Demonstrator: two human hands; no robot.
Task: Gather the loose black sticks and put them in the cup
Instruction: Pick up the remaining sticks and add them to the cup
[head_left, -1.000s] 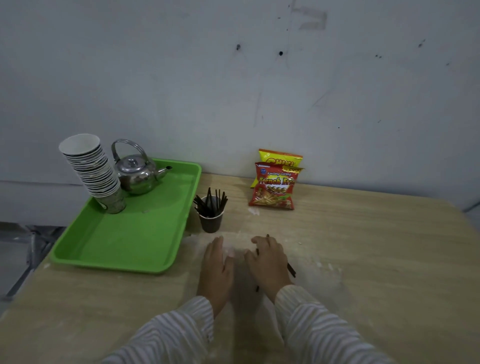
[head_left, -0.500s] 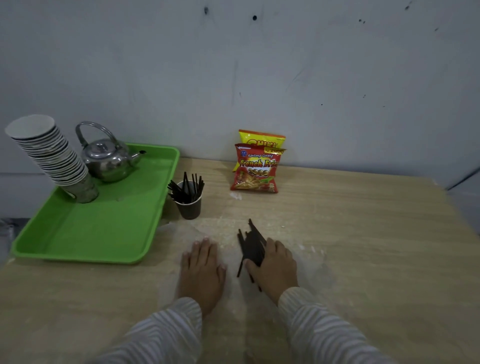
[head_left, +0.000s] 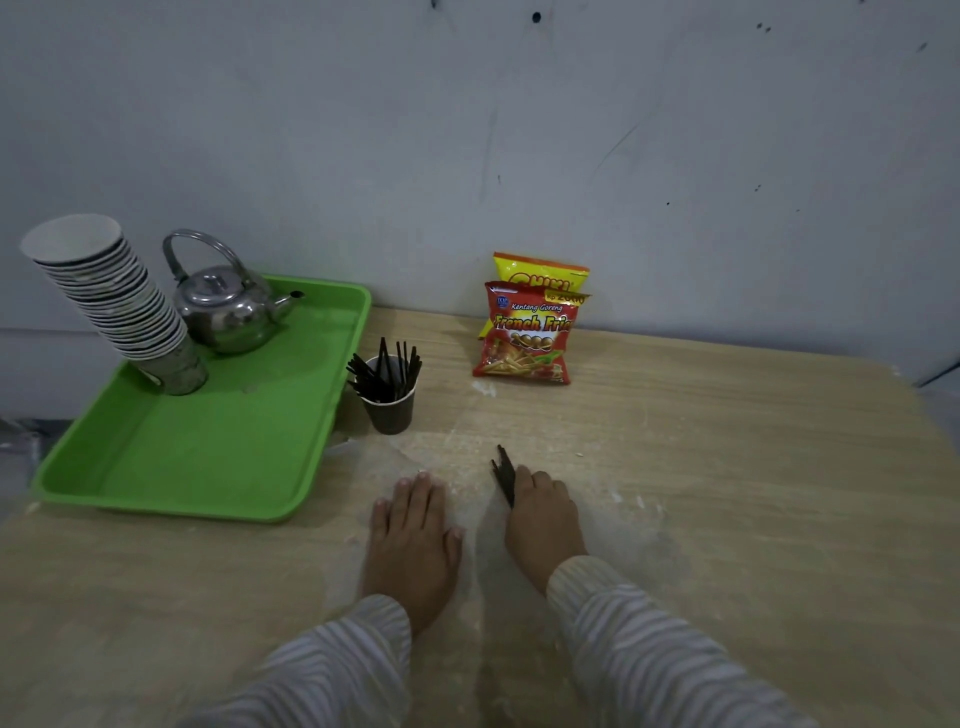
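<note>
A small dark paper cup (head_left: 390, 410) stands on the wooden table beside the green tray, with several black sticks (head_left: 385, 375) standing up in it. My right hand (head_left: 543, 519) is curled around a bundle of loose black sticks (head_left: 504, 473), whose tips poke out past my fingers toward the cup. My left hand (head_left: 413, 535) lies flat on the table, palm down, fingers spread, holding nothing. The cup is roughly a hand's length beyond both hands, slightly left.
A green tray (head_left: 171, 478) at the left holds a steel kettle (head_left: 228, 306) and a leaning stack of paper cups (head_left: 111, 301). Two snack bags (head_left: 530, 332) lean on the wall behind. The table (head_left: 727, 493) has pale smears around my hands.
My right hand has drawn the fanned-out sticks into a tighter bundle and closed on it. The left hand stays flat. The camera has shifted slightly.
</note>
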